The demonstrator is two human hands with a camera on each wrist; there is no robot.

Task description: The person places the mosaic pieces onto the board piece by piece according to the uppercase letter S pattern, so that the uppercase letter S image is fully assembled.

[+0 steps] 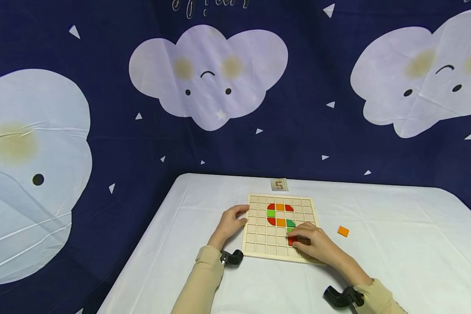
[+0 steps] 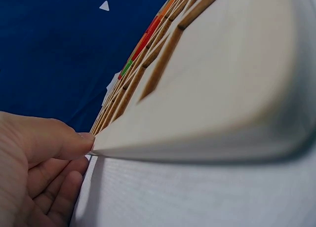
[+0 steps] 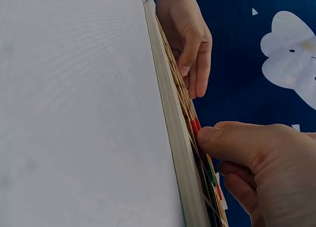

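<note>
A square wooden grid board (image 1: 261,240) lies on the table. Red, orange and green tiles fill some of its cells in a curving pattern. At the board's left edge rests my left hand (image 1: 228,226), its thumb and forefinger spread apart along the rim. The left wrist view shows that thumb (image 2: 74,142) right at the board's edge. My right hand (image 1: 315,241) reaches over the lower right of the board and pinches a red tile (image 1: 292,241) between thumb and fingers, low at a cell. In the right wrist view, the thumb (image 3: 212,137) lies against the red tile.
An orange square tile (image 1: 343,231) lies on the white tablecloth (image 1: 392,244) to the right of the board. Behind the board is a small pattern card (image 1: 279,185) with a printed grid. A dark blue cloth with clouds (image 1: 208,78) hangs behind the table.
</note>
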